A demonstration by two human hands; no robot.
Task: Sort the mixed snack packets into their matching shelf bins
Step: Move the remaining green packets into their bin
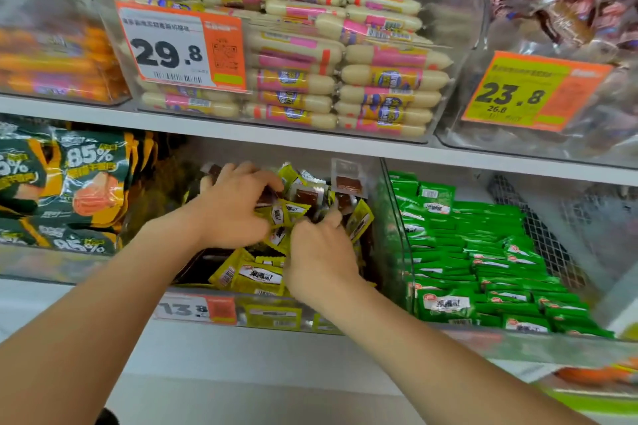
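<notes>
centre frame, clear plastic shelf bin (388,217) | left hand (234,207) curled round small yellow foil snack packets (278,214) | right hand (321,252) bent-fingered among them, grip cannot be told

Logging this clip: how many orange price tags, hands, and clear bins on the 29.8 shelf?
Orange price tags: 3 (29.8, 23.8, 13.8)
Hands: 2 (left hand gripping yellow packets, right hand)
Clear bins: 3 (orange sausage bin, pale sausage bin, brown packet bin)
Total: 8
</notes>
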